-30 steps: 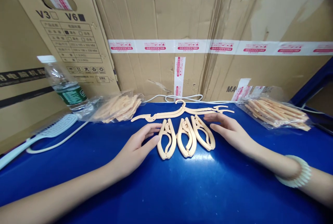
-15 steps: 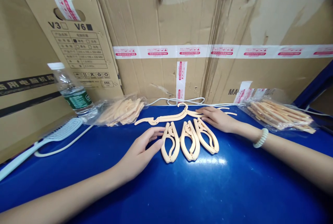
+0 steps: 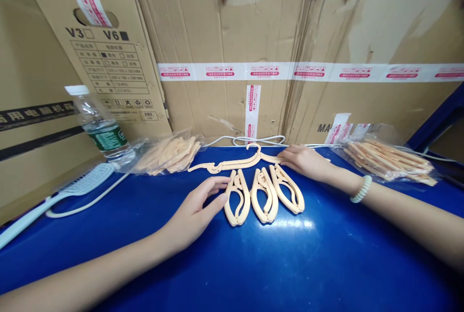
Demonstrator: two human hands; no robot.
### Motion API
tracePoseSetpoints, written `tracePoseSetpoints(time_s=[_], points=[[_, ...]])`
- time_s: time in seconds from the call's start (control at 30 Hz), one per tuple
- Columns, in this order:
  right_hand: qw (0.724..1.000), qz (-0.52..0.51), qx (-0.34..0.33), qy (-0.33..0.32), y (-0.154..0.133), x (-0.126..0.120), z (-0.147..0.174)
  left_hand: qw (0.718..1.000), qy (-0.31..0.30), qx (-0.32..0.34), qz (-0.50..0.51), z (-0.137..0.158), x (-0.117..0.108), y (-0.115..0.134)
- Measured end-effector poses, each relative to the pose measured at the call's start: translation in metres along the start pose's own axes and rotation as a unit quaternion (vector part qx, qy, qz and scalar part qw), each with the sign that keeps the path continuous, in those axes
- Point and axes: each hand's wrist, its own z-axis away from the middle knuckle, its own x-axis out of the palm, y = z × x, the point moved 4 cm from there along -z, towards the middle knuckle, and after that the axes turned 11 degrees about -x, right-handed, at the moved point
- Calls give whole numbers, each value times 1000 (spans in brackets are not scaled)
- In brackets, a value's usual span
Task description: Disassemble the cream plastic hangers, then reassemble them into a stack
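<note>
A cream folding clothes hanger (image 3: 239, 162), spread open with its hook pointing up, lies at the back of the blue table (image 3: 253, 273). My right hand (image 3: 304, 161) is closed over its right arm and hides most of that side. In front of it lie three folded hangers of the same kind: a left one (image 3: 245, 201), a middle one (image 3: 254, 201) and a right one (image 3: 298, 196), side by side. At the outer edge of the left one, my left hand (image 3: 201, 205) rests with thumb and fingers apart, the tips touching it.
Clear bags of cream hanger parts lie at the back left (image 3: 170, 153) and back right (image 3: 387, 157). A water bottle (image 3: 105, 133) and a pale blue hairbrush (image 3: 87, 179) are at left. A white cable (image 3: 224, 139) runs along the cardboard (image 3: 203, 109) behind.
My right hand has shifted slightly back over the spread hanger's right arm, and now covers the end pieces that showed beyond it. My left hand and the folded hangers stay put.
</note>
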Motion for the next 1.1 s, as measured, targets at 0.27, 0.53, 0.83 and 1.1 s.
tracePoseSetpoints(time_s=[0.27,0.53,0.83,1.1], points=[[999,-24,-18,25,-9,-3,-1,1000,8,2,4,-1,1,-1],[997,-53,42,39,-10,-15,1,999,29,0,19,-1,-2,-3],[978,-89,106,157,-15,-52,15,999,37,-18,30,-1,-3,-2],[970,-43,108,212,-51,-73,34,996,61,-35,63,-1,-8,-2]])
